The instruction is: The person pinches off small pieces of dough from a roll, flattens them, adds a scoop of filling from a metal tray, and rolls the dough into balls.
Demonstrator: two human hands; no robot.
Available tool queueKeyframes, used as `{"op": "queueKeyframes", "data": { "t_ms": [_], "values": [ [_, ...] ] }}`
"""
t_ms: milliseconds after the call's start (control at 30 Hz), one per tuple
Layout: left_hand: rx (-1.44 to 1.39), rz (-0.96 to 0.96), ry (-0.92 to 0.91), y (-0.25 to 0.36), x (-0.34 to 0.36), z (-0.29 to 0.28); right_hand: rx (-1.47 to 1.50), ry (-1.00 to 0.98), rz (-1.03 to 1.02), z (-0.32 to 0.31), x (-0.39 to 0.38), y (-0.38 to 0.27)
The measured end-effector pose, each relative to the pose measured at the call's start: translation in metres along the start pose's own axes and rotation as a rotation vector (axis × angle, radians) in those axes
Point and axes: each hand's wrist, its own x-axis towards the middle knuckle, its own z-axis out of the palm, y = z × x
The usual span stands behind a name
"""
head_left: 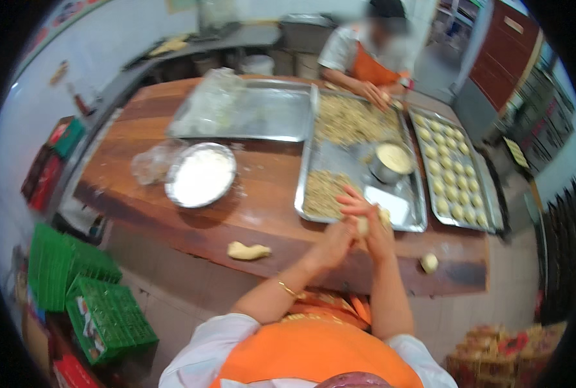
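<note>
My left hand and my right hand meet over the table's front edge, beside the filling tray. Between them is a small piece of pale dough, mostly covered by the fingers. The left fingers are closed around it. My right hand presses against it from the other side, with some of its fingers stretched toward the tray. A strip of yellowish dough lies on the table to the left. One round dough ball rests near the front edge to the right.
The large tray contains crumbly filling, a metal container and a white rectangular thing. Right of it stands a tray of dough balls. A flour bowl is left. Across the table, a co-worker handles dough. Green crates sit lower left.
</note>
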Motion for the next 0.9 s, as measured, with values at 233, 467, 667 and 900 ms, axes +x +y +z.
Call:
{"op": "queueKeyframes", "data": {
  "t_ms": [233,467,667,900],
  "values": [
    [-0.343,-0.063,-0.027,0.031,-0.013,0.002,0.163,0.112,-0.053,0.021,-0.001,-0.016],
    [-0.149,0.078,0.289,0.030,-0.010,0.030,0.176,-0.018,0.055,0.000,-0.006,0.011],
    [-0.169,-0.045,0.125,0.025,-0.016,0.001,0.029,0.029,0.041,0.020,-0.002,-0.001],
    [-0.675,-0.093,0.361,0.023,-0.010,0.016,-0.633,0.228,0.232,0.019,-0.001,-0.033]
  ]
}}
